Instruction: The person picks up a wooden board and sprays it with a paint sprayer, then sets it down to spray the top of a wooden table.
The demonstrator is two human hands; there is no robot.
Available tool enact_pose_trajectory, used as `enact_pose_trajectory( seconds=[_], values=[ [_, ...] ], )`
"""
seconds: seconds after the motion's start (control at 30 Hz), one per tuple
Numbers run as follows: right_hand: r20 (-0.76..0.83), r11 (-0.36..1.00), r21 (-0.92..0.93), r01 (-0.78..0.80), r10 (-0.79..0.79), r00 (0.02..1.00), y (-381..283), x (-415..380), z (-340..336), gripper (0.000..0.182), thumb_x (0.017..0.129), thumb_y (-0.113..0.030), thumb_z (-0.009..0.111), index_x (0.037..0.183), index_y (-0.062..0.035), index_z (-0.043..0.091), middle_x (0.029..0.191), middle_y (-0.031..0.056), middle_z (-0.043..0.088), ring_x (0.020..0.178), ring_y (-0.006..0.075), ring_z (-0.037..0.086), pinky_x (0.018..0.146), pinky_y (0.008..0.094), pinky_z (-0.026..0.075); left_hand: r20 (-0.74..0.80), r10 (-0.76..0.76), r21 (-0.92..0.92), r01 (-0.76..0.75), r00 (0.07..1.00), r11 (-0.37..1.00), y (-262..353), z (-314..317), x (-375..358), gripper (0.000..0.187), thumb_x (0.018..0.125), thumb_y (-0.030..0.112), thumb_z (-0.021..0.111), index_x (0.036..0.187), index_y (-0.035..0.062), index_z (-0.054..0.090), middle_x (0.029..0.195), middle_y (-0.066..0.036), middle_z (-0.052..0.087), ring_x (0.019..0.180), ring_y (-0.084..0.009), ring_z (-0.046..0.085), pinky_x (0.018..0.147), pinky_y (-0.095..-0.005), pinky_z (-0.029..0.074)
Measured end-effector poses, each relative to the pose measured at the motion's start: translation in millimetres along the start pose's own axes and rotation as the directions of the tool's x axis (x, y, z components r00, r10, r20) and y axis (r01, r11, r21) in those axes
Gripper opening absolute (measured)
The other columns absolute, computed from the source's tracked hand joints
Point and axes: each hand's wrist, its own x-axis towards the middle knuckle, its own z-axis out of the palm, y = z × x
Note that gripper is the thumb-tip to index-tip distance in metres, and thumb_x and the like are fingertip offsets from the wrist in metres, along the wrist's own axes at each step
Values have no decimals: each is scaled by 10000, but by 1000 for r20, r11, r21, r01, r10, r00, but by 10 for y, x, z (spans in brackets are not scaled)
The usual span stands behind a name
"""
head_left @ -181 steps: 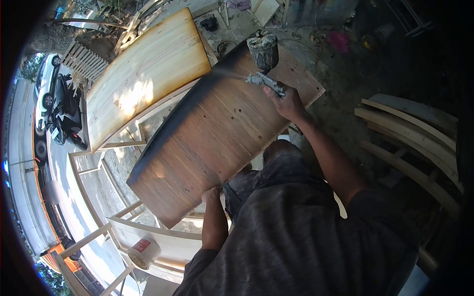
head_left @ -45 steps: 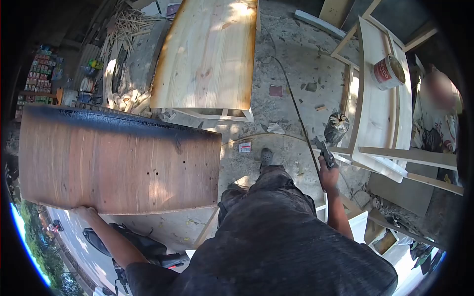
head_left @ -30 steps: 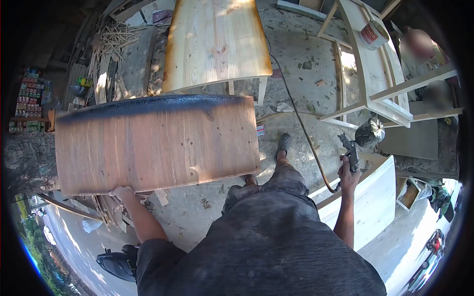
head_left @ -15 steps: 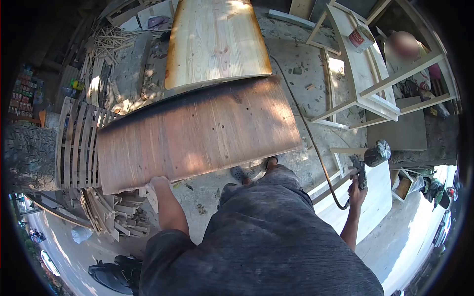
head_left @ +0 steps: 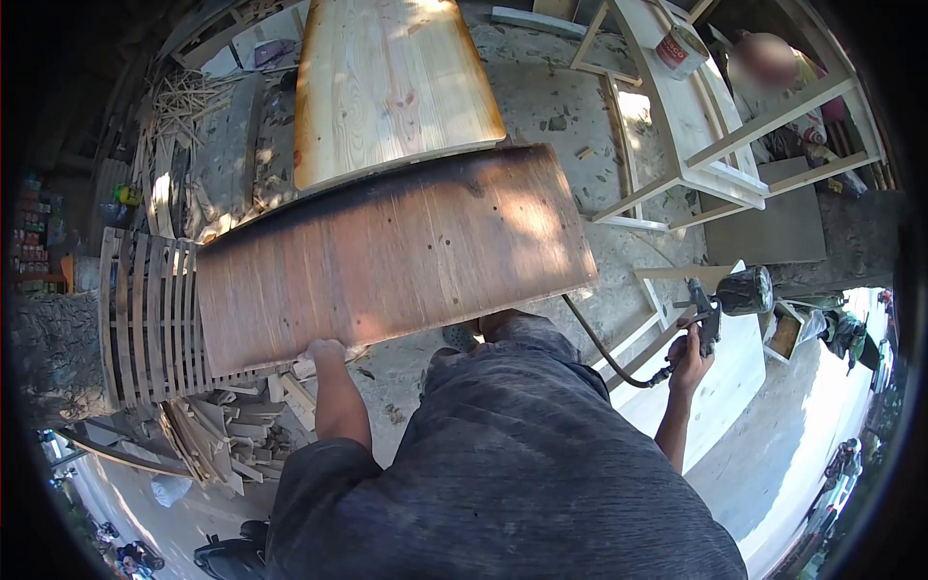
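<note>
My left hand (head_left: 326, 351) is closed over the near edge of a brown wooden panel (head_left: 387, 275). Dark stain runs along the panel's curved far edge, and several small dark spots dot its face. Just beyond it lies a pale wood board (head_left: 396, 92) with orange-brown shaded edges. Off to the right, my right hand (head_left: 690, 360) is wrapped round the handle of a spray gun (head_left: 709, 324), which carries a dark cup (head_left: 744, 290). From the gun's handle a dark hose (head_left: 609, 361) curves left and disappears beneath the panel. The fingertips of my left hand are hidden under the edge.
A pale wooden frame (head_left: 667, 145) with a tin can (head_left: 681, 50) on it stands at upper right, a person (head_left: 773, 72) behind it. Slatted wood (head_left: 150, 319) and scrap wood (head_left: 222, 440) lie left. A white board (head_left: 715, 396) is under the spray gun.
My right hand has drawn slightly inward and the spray gun has turned. The hose, earlier stretched beside the panel, now bends under its right end. My left hand keeps its hold; the view has shifted.
</note>
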Motion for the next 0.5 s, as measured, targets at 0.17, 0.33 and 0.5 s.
enact_pose_trajectory(
  seconds=[0.17, 0.33, 0.5],
  values=[
    [78, 998, -62, -18, 23, 997, -62, 244, 430, 296, 1055, -310, 640, 1053, -22, 705, 717, 6, 605, 509, 54, 477, 465, 234, 335, 88, 2, -16, 0, 996, 1000, 163, -220, -87, 498, 1058, 338, 470, 1522, 175, 553, 1601, -46, 492, 1456, -345, 485, 1104, -671, 435],
    [214, 992, -72, -101, 114, 970, -38, 78, 947, 304, 1060, -316, 629, 1043, -20, 693, 834, 45, 685, 500, 67, 502, 457, 243, 365, 132, 48, 7, -49, 990, 999, 165, 59, 355, 545, 1074, 397, 404, 1566, 182, 492, 1650, -20, 423, 1501, -355, 420, 1144, -667, 387],
    [241, 991, -94, -90, 111, 964, -132, -446, 1492, 339, 1052, -350, 641, 1008, -20, 706, 669, 11, 618, 514, 64, 506, 468, 251, 351, 43, -6, -104, 10, 999, 995, 203, 418, 834, 593, 1056, 477, 411, 1577, 202, 475, 1645, -49, 428, 1490, -337, 440, 1147, -635, 397]
  ],
)
